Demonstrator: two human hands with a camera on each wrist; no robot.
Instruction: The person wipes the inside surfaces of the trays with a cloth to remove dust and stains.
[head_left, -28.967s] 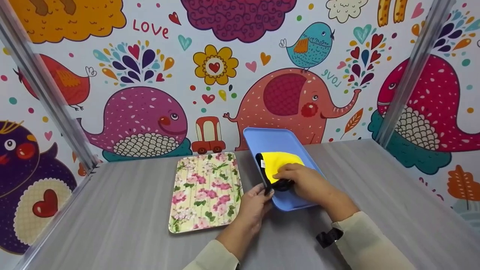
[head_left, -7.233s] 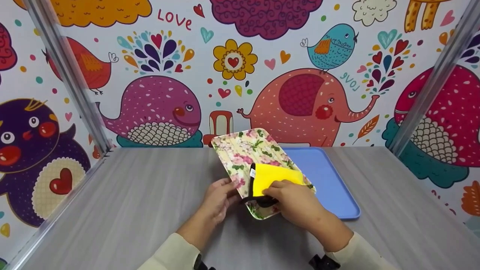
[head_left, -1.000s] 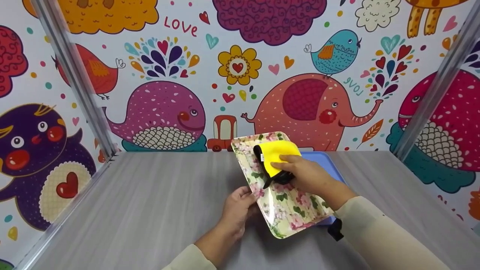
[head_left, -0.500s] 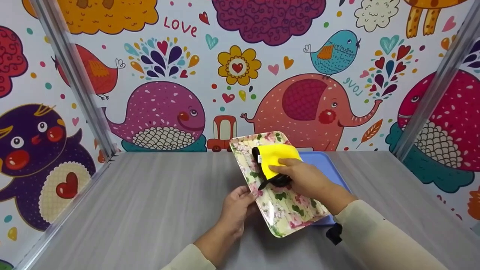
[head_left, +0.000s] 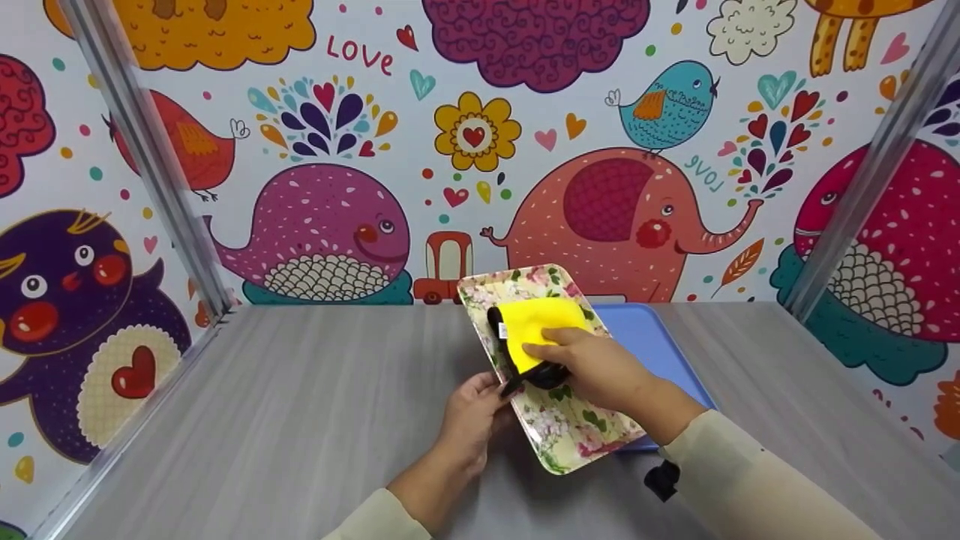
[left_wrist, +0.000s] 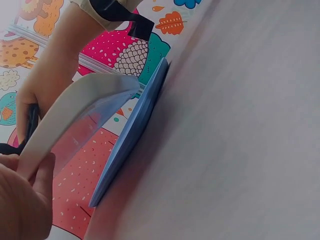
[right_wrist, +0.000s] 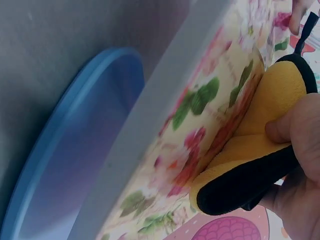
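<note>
A flower-printed tray [head_left: 555, 427] is held up at a tilt above the table. My left hand [head_left: 469, 420] grips its left edge, thumb on the rim and fingers behind, as the left wrist view shows from below. In my right hand [head_left: 607, 375] is a folded yellow cloth [head_left: 536, 330] with black edging and a small white label. The cloth lies against the tray's printed face; in the right wrist view the cloth [right_wrist: 245, 145] bends where it meets that face. A black loop of the cloth hangs near the left fingertips. Part of the tray is hidden behind the cloth and right hand.
A blue tray [head_left: 649, 345] lies on the grey table [head_left: 315, 420] behind and right of the flowered one, which partly covers it. A wall with cartoon animals [head_left: 322, 225] closes off the back, with metal posts [head_left: 150, 157] at the corners.
Over the last second my right hand has slid the cloth down and left across the flowered tray, toward the left hand. Much earlier the cloth was on the blue tray, with the flowered one lying on the table.
</note>
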